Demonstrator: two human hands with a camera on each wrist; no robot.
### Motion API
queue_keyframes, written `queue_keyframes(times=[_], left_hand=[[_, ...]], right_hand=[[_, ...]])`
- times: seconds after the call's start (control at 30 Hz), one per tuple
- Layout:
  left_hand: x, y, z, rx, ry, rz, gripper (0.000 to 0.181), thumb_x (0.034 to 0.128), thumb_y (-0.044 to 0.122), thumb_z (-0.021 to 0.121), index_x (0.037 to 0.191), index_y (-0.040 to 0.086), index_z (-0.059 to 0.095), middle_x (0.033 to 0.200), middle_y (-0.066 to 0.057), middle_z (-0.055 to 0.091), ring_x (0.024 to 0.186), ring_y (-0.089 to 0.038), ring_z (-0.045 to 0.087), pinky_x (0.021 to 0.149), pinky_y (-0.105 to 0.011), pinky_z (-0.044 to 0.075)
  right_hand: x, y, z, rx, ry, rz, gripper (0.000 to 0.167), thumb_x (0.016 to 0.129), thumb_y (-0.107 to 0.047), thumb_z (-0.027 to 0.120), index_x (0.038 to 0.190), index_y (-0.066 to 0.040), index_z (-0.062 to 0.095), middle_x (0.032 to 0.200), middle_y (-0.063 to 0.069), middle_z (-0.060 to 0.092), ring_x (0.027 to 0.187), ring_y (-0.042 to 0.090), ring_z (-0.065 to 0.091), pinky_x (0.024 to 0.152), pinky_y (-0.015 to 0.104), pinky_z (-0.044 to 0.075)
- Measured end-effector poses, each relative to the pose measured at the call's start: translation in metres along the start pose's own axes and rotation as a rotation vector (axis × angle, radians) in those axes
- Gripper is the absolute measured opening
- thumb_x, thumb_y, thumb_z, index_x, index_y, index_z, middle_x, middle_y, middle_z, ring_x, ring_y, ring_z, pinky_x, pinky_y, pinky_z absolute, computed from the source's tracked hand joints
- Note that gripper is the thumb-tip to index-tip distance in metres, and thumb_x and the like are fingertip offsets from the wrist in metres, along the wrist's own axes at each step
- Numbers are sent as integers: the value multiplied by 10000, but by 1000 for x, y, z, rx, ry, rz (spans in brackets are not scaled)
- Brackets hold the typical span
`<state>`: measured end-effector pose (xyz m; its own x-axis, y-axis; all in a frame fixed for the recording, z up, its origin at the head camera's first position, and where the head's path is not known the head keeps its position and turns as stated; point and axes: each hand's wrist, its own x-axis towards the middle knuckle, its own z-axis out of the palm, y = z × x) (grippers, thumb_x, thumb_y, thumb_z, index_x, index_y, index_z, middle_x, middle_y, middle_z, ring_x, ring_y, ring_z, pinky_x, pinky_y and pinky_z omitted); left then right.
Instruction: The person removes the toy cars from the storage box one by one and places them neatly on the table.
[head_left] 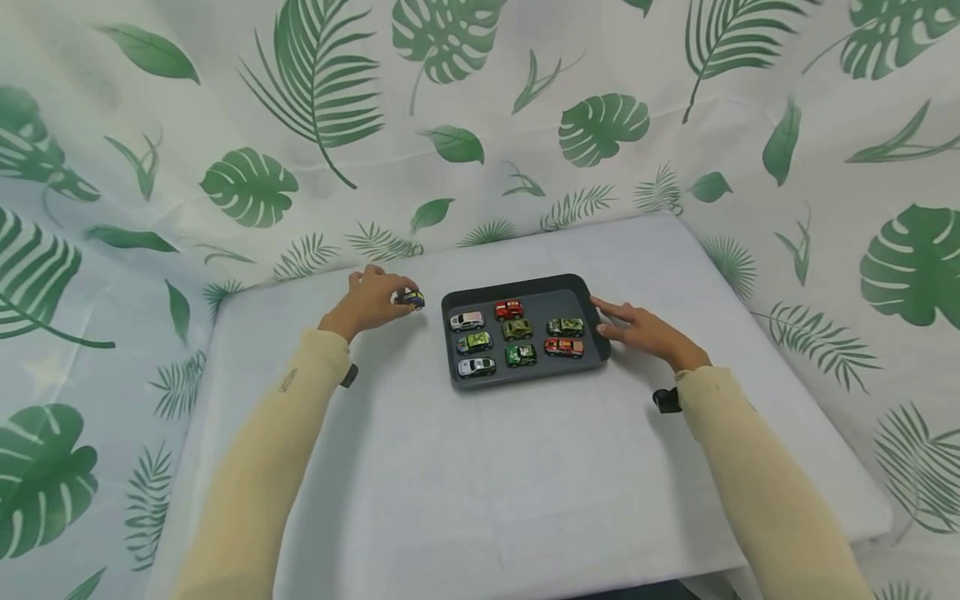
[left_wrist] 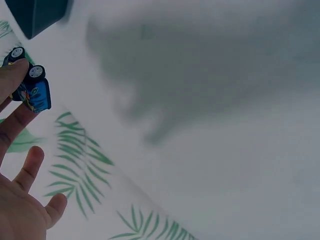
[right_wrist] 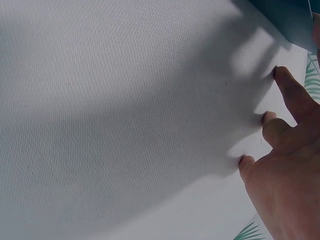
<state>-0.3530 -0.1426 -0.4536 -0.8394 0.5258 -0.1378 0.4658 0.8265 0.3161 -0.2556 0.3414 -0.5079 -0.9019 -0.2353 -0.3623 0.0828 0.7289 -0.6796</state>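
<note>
Between thumb and fingers, my left hand (head_left: 372, 302) pinches a small blue toy car (head_left: 409, 299), off the table to the left of a dark grey tray (head_left: 525, 379). The left wrist view shows this toy car (left_wrist: 36, 92) with its wheels and blue printed side facing the camera. My right hand (head_left: 643, 330) touches the tray's right edge with extended fingers. In the right wrist view, several fingertips of that hand (right_wrist: 292, 145) rest on the white cloth beside the tray corner (right_wrist: 287, 22). Inside the tray stand several toy cars, among them a red car (head_left: 508, 310) and a green car (head_left: 521, 356).
White cloth covers the table (head_left: 480, 483). A leaf-print curtain (head_left: 510, 125) hangs behind the table and along both sides. Small black devices sit at both wrists, such as the wrist camera (head_left: 666, 401) on the right.
</note>
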Motion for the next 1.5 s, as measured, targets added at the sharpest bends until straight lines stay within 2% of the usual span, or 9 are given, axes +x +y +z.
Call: queue_keyframes(times=[0.2,0.57,0.77,1.03,1.23,1.5], left_hand=[[-4,-5,17,-6,-25,-26,434,1007,262,780,1408,116,703,1234,-120,725,1315,-433,460,1137,-712,222],[-3,-3,43,4,-49,-46,420,1020,256,763,1416,131,699,1254,-105,729,1312,-413,474,1132,-669,259],[1,1,50,-1,-50,-45,417,1021,246,763,1416,127,700,1326,-99,722,1315,-405,470,1130,-652,264],[6,4,57,22,-89,-55,409,1017,235,768,1411,144,705,1364,-113,708,1360,-405,448,1171,-671,208],[5,4,60,47,-78,-41,411,1002,224,788,1397,148,704,1354,-119,710,1369,-418,455,1168,-683,214],[4,4,61,35,-76,-52,426,1001,236,788,1405,139,695,1362,-125,703,1379,-432,450,1173,-695,220]], right_hand=[[1,-2,-1,-9,-6,0,718,1109,-399,592,1711,-172,273,1709,266,246,1583,550,5,1199,757,79],[-1,-3,-2,-29,-2,-12,703,1111,-373,594,1704,-154,288,1689,273,284,1574,570,29,1204,750,84],[-2,-2,-3,-16,5,-13,700,1112,-362,590,1706,-153,285,1691,273,282,1580,561,9,1205,750,59],[-1,-1,-1,8,2,-14,677,1117,-342,588,1706,-174,299,1714,226,263,1590,534,-4,1220,727,48],[0,0,-1,-6,7,-11,689,1112,-348,594,1704,-161,296,1707,246,267,1583,552,6,1210,743,58],[0,-2,0,0,0,19,699,1111,-373,596,1709,-188,285,1718,239,245,1591,533,-1,1210,742,61]])
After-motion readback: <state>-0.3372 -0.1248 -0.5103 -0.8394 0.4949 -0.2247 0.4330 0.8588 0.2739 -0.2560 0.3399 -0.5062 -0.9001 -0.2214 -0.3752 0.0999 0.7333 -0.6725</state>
